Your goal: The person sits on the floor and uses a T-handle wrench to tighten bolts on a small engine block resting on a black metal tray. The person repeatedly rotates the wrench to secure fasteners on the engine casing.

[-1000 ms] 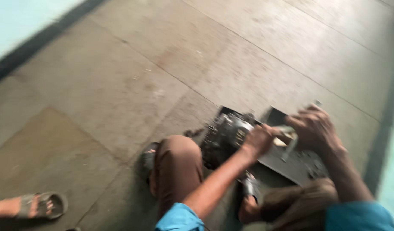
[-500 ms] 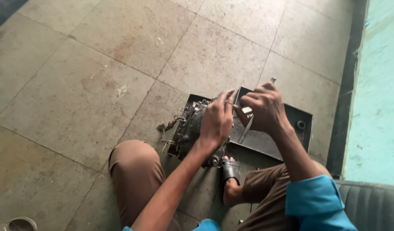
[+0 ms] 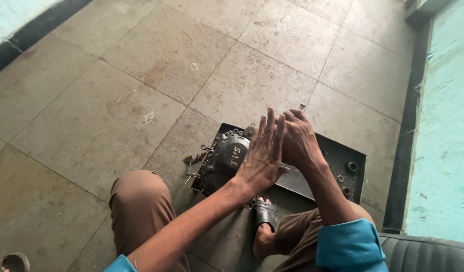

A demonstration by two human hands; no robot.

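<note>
I sit on a tiled floor with a black metal tray [image 3: 337, 151] in front of me. A dark grey engine cover [image 3: 226, 157] lies at the tray's left end. My left hand [image 3: 262, 156] is held flat over it, fingers straight and close together, with nothing in it, its palm turned toward my right hand. My right hand [image 3: 300, 141] is curled just beside it over the tray, closed on a thin metal tool [image 3: 302, 107]; only the tool's tip shows above the fingers. What lies under both hands is hidden.
Small round metal parts [image 3: 351, 166] lie at the tray's right end. Loose bolts [image 3: 194, 158] sit on the floor left of the tray. My sandalled foot [image 3: 266, 214] rests near the tray's front edge. A black seat [image 3: 423, 254] and a teal wall [image 3: 443, 151] stand at the right.
The view has steadied and shifted. My left hand has lifted off the engine cover and straightened its fingers beside my right hand, which stays closed over the tray.
</note>
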